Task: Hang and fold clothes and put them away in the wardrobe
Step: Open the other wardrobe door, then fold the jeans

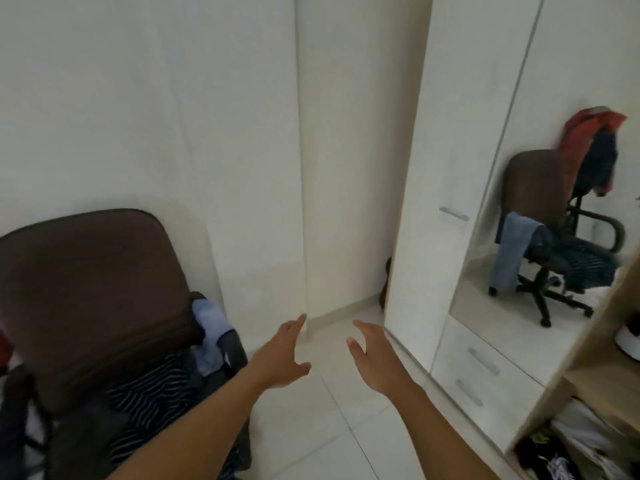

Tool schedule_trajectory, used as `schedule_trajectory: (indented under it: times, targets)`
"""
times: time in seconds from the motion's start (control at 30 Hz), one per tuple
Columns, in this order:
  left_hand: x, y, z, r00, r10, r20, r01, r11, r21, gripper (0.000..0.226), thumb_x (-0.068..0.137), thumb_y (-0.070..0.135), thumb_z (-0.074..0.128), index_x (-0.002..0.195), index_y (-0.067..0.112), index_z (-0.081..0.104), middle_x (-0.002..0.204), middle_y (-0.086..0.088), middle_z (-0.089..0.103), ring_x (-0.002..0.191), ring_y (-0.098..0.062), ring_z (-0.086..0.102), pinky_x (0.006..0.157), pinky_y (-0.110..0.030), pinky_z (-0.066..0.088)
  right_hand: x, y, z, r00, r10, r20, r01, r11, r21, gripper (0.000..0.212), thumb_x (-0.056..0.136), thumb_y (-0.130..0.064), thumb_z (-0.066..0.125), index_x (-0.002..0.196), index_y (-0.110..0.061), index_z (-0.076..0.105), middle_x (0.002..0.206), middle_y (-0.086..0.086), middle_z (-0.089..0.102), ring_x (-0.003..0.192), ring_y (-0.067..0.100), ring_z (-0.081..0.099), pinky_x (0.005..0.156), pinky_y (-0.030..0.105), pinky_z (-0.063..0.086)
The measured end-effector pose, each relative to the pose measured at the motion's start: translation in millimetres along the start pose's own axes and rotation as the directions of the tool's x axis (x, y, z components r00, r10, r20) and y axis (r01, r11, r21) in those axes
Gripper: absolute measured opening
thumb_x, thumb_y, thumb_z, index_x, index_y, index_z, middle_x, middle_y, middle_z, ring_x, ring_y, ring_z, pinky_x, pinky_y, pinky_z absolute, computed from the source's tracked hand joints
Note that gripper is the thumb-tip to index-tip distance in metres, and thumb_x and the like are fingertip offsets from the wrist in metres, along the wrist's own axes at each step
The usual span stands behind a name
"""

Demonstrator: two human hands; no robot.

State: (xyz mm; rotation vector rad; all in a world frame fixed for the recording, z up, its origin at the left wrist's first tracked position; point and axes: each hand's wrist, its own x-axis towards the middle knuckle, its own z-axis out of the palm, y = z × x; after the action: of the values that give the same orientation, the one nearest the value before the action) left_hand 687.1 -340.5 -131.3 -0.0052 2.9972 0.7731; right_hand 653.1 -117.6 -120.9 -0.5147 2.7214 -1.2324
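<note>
A brown office chair point(93, 292) stands at the lower left, seen from behind. A dark striped garment point(152, 389) lies on its seat and a light blue garment point(211, 327) hangs over its armrest. My left hand point(282, 356) and my right hand point(375, 358) reach out over the floor to the right of the chair, both with straight spread fingers and holding nothing. The white wardrobe point(426, 202) stands at the right, its open section point(595, 393) showing shelves with folded clothes at the lower right.
A mirror point(568, 202) on the wardrobe door reflects the chair with red, dark and blue clothes on it. Two drawers point(485, 382) sit below the mirror. White walls meet in a corner ahead. Pale tiled floor point(332, 427) lies between chair and wardrobe.
</note>
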Motion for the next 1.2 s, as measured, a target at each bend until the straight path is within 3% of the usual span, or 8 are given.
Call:
schedule_trajectory:
  times: [0.23, 0.47, 0.67, 0.77, 0.9, 1.0, 1.2]
  targets:
    - [-58.3, -134.2, -64.3, 0.979, -0.19, -0.07, 0.186, 0.98, -0.069, 0.104, 0.088, 0.042, 0.071, 0.158, 0.022, -0.004, 0.166, -0.004, 0.008, 0.15, -0.025, 0.021, 0.118, -0.038, 0.029, 46.5, -90.7, 109.3, 0.977, -0.112, 0.18, 0.116, 0.993, -0.01, 0.049, 0.104, -0.033, 0.041, 0.151, -0.021, 0.032, 0.156, 0.0, 0.029, 0.141, 0.014, 0.034, 0.11, 0.02, 0.022]
    - [-74.4, -229.0, -102.4, 0.909, -0.388, -0.15, 0.367, 0.918, -0.151, 0.1, 0.089, 0.043, 0.07, 0.159, 0.019, 0.002, 0.165, -0.004, 0.014, 0.149, -0.022, 0.022, 0.117, -0.033, 0.027, 120.4, -149.2, 194.9, 0.927, -0.2, 0.318, 0.214, 0.977, -0.012, 0.052, 0.105, -0.033, 0.041, 0.153, -0.017, 0.03, 0.157, 0.005, 0.029, 0.143, 0.02, 0.033, 0.114, 0.029, 0.026]
    - [-37.5, -304.4, -100.7, 0.845, -0.523, -0.115, 0.492, 0.843, -0.217, 0.097, 0.09, 0.046, 0.068, 0.159, 0.024, 0.003, 0.165, -0.003, 0.013, 0.15, -0.023, 0.021, 0.117, -0.034, 0.027, 209.9, -169.3, 263.4, 0.855, -0.29, 0.43, 0.34, 0.94, -0.041, 0.045, 0.106, -0.018, 0.04, 0.148, -0.004, 0.034, 0.152, 0.015, 0.037, 0.138, 0.026, 0.038, 0.099, 0.011, 0.023]
    - [-0.1, -343.2, -90.3, 0.813, -0.578, -0.076, 0.541, 0.796, -0.271, 0.095, 0.091, 0.045, 0.066, 0.16, 0.023, 0.004, 0.166, -0.002, 0.011, 0.151, -0.023, 0.018, 0.119, -0.036, 0.025, 266.2, -167.0, 306.4, 0.782, -0.312, 0.539, 0.392, 0.919, -0.037, 0.052, 0.105, -0.015, 0.041, 0.152, 0.0, 0.024, 0.159, 0.017, 0.024, 0.147, 0.029, 0.026, 0.113, 0.021, 0.015]
    - [61.8, -398.0, -61.6, 0.726, -0.687, 0.016, 0.643, 0.671, -0.369, 0.088, 0.094, 0.041, 0.064, 0.159, 0.026, 0.007, 0.166, 0.002, 0.015, 0.149, -0.023, 0.026, 0.117, -0.041, 0.033, 353.1, -156.1, 373.2, 0.698, -0.308, 0.646, 0.433, 0.9, -0.039, 0.058, 0.102, -0.037, 0.039, 0.149, -0.004, 0.033, 0.152, 0.019, 0.037, 0.14, 0.033, 0.038, 0.113, 0.03, 0.025]
    - [106.4, -428.7, -35.6, 0.626, -0.771, 0.116, 0.731, 0.529, -0.432, 0.081, 0.097, 0.037, 0.062, 0.159, 0.026, 0.011, 0.163, 0.0, 0.023, 0.141, -0.027, 0.04, 0.111, -0.041, 0.04, 413.0, -140.9, 417.5, 0.594, -0.25, 0.764, 0.504, 0.856, -0.112, 0.043, 0.102, -0.017, 0.046, 0.143, -0.004, 0.043, 0.141, 0.019, 0.049, 0.127, 0.034, 0.049, 0.102, 0.03, 0.035]
    - [172.4, -480.5, 9.2, 0.412, -0.874, 0.258, 0.793, 0.203, -0.575, 0.071, 0.099, 0.032, 0.059, 0.158, 0.021, 0.021, 0.154, -0.005, 0.04, 0.114, -0.022, 0.059, 0.089, -0.034, 0.053, 496.1, -112.5, 492.6, 0.415, -0.238, 0.878, 0.687, 0.715, -0.13, 0.048, 0.099, -0.024, 0.05, 0.146, -0.013, 0.043, 0.143, 0.012, 0.048, 0.127, 0.032, 0.048, 0.107, 0.041, 0.037]
